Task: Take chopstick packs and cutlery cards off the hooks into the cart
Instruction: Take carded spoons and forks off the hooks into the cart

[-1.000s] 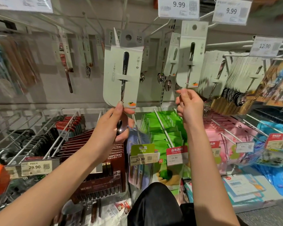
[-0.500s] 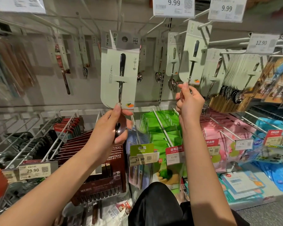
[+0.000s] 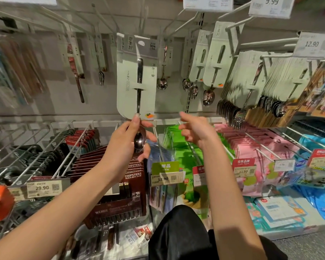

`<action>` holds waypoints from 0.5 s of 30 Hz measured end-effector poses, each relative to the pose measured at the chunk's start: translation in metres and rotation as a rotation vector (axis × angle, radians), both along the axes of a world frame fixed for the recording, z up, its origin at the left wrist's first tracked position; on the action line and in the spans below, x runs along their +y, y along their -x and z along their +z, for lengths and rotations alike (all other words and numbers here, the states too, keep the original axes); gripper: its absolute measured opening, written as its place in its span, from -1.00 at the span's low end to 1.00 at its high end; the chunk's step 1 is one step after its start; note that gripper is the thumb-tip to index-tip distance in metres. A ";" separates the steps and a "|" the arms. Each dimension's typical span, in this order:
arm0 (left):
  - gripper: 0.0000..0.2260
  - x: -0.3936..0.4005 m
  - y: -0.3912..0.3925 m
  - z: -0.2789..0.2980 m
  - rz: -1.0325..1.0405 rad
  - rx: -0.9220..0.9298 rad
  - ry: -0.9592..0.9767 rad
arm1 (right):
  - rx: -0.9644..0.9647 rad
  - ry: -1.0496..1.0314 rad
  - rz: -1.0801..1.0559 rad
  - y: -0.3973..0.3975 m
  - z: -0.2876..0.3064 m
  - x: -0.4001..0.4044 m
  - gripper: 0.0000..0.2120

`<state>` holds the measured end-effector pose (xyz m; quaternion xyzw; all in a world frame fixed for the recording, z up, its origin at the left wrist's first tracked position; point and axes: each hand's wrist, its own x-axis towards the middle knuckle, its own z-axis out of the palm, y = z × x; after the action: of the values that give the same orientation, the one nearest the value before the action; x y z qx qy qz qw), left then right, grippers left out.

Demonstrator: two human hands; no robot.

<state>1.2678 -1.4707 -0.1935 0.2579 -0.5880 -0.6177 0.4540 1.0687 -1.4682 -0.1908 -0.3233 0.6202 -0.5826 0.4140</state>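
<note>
My left hand [image 3: 129, 140] grips the bowl end of a spoon on a pale green cutlery card [image 3: 136, 79], holding a small stack of such cards upright in front of the shelf wall. My right hand [image 3: 195, 129] hovers just right of it with fingers loosely spread, holding nothing. More spoon cards [image 3: 217, 57] hang on a hook up and to the right of that hand. Dark red chopstick packs [image 3: 133, 177] hang on a lower hook under my left hand. The cart is out of view.
Thick rows of fork and spoon cards [image 3: 270, 76] hang at the right under a 12.90 tag [image 3: 312, 45]. Green packs [image 3: 178, 139] and pink packs [image 3: 251, 147] fill lower hooks. Bare wire hooks [image 3: 17, 147] jut out at the lower left. A 29.90 tag [image 3: 43, 187] sits on a hook end.
My right hand has let go of the spoon card on the upper right hook and dropped down and leftwards, now free. My left hand still holds its cards at about the same spot.
</note>
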 end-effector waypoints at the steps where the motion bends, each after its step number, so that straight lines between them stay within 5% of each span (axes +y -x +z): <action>1: -0.66 -0.002 0.000 -0.001 0.035 -0.016 0.010 | 0.062 -0.022 0.110 -0.013 0.003 0.001 -0.76; 4: -0.59 -0.010 -0.002 -0.005 0.166 -0.051 0.051 | 0.182 -0.052 0.430 -0.050 0.015 0.009 -0.58; 7: -0.56 -0.015 -0.004 -0.007 0.223 -0.040 0.052 | 0.148 -0.002 0.532 -0.071 0.019 0.013 -0.52; 15: -0.69 -0.019 -0.007 -0.007 0.222 -0.020 0.048 | 0.096 0.103 0.675 -0.081 0.019 0.019 -0.80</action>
<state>1.2751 -1.4893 -0.2004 0.3166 -0.5748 -0.5468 0.5199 1.1495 -1.4497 -0.1720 -0.5579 0.4667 -0.4275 0.5369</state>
